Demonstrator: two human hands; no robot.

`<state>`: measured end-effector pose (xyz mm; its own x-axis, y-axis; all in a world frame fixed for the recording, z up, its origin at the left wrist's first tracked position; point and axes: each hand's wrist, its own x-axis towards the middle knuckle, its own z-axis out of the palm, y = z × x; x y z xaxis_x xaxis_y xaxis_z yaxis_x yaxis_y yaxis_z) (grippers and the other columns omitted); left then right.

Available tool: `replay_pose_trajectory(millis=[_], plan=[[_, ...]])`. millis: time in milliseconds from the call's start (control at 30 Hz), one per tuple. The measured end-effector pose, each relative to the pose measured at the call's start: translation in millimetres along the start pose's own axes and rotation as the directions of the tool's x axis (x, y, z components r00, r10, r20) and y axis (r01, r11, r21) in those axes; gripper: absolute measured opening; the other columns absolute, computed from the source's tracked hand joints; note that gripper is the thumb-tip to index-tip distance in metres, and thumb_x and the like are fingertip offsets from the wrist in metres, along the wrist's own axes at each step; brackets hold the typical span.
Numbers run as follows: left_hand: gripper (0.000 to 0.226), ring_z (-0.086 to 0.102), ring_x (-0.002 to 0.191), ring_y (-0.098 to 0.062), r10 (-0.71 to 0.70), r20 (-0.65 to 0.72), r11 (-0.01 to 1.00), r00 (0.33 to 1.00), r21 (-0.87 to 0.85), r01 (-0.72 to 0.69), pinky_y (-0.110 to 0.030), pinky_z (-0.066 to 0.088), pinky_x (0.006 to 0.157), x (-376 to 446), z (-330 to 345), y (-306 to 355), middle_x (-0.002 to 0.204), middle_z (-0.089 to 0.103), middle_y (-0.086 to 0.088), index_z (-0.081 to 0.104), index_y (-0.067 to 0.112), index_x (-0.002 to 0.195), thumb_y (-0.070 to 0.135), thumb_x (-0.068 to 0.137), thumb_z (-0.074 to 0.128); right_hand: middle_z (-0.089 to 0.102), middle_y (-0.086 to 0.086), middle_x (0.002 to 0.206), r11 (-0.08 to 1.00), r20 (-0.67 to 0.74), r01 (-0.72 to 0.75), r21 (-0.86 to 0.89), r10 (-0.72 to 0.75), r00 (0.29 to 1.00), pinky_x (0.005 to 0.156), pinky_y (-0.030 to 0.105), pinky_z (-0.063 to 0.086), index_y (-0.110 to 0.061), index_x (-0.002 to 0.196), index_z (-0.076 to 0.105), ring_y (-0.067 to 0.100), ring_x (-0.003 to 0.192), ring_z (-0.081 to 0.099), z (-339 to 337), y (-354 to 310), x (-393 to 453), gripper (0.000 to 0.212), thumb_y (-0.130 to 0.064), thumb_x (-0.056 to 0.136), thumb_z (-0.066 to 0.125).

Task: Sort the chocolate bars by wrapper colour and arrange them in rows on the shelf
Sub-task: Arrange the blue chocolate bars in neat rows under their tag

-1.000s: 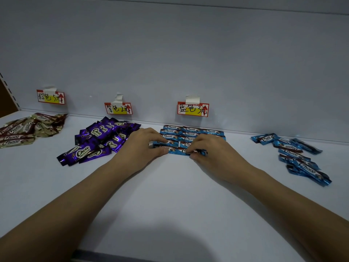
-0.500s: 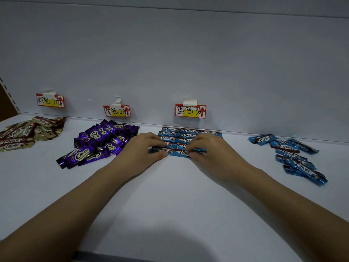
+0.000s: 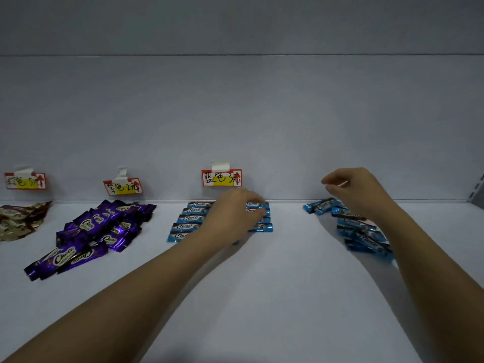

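Note:
Blue bars lie in neat rows (image 3: 192, 219) on the white shelf (image 3: 275, 297), under the blue label (image 3: 221, 177). My left hand (image 3: 235, 214) rests on the middle and right of these rows, fingers bent down onto the wrappers and hiding several of them. A loose pile of blue bars (image 3: 362, 233) lies to the right. My right hand (image 3: 353, 191) hovers just above the back of that pile with loosely curled fingers and no bar in it.
A heap of purple bars (image 3: 104, 226) lies under the second label (image 3: 123, 186), and a heap of gold bars (image 3: 18, 218) under the left label (image 3: 25, 181). The back wall stands right behind the rows. A shelf upright (image 3: 479, 191) is at the far right.
My right hand has left the blue rows and moved right, rising above the loose blue pile. My left hand has slid right, further over the rows. The view has tilted up.

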<state>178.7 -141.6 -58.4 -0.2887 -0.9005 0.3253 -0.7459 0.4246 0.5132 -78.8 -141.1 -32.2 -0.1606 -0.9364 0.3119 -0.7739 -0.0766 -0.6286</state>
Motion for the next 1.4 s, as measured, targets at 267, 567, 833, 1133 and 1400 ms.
replay_pose_trajectory(millis=[267,567,833,1133,1400], plan=[[0.023,0.060,0.095,-0.014,-0.051,0.057,0.996,0.997,-0.064,0.054,-0.026,0.046,0.085,58,76,68,0.112,0.068,0.002,0.071,0.020,0.112,0.023,0.090,0.065,0.070,0.008,0.108,0.964,-0.039,-0.204,-0.172,0.200,0.979,0.087,0.030,0.050,-0.015,0.099,0.074,0.020,0.094,0.061,-18,46,10,0.027,0.003,0.092,0.054],[0.028,0.059,0.089,-0.014,-0.066,0.103,0.998,0.992,-0.005,0.067,-0.027,0.048,0.077,86,114,84,0.108,0.068,-0.001,0.072,0.016,0.110,0.030,0.086,0.070,0.070,0.005,0.103,0.941,0.097,-0.261,-0.217,0.287,0.953,0.087,0.033,0.053,-0.016,0.101,0.075,0.020,0.094,0.063,-12,53,11,0.018,-0.012,0.083,0.073],[0.010,0.060,0.071,-0.010,-0.148,0.034,0.961,0.988,-0.232,0.152,-0.018,0.050,0.066,88,105,84,0.085,0.069,-0.001,0.071,0.015,0.084,0.006,0.080,0.075,0.070,0.009,0.102,0.944,0.067,-0.277,-0.182,0.293,0.954,0.076,0.030,0.051,-0.009,0.103,0.074,0.023,0.091,0.062,-15,50,8,0.018,-0.014,0.086,0.071],[0.012,0.067,0.075,-0.011,-0.218,0.043,0.901,0.975,-0.375,0.218,-0.014,0.049,0.062,73,43,64,0.083,0.074,-0.003,0.074,0.013,0.087,0.006,0.078,0.078,0.068,0.003,0.088,0.888,0.070,-0.320,0.329,0.315,0.946,0.060,0.023,0.042,-0.010,0.093,0.075,0.010,0.075,0.055,-17,30,3,0.010,-0.015,0.085,0.074],[0.014,0.069,0.079,-0.010,-0.270,0.012,0.880,0.963,-0.402,0.252,-0.019,0.052,0.068,15,-30,17,0.083,0.072,0.008,0.073,0.024,0.086,0.012,0.081,0.075,0.065,0.019,0.099,0.820,0.238,-0.315,0.477,0.225,0.945,0.067,0.032,0.061,-0.017,0.111,0.060,0.027,0.073,0.074,-1,-3,-6,0.036,0.003,0.083,0.071]])
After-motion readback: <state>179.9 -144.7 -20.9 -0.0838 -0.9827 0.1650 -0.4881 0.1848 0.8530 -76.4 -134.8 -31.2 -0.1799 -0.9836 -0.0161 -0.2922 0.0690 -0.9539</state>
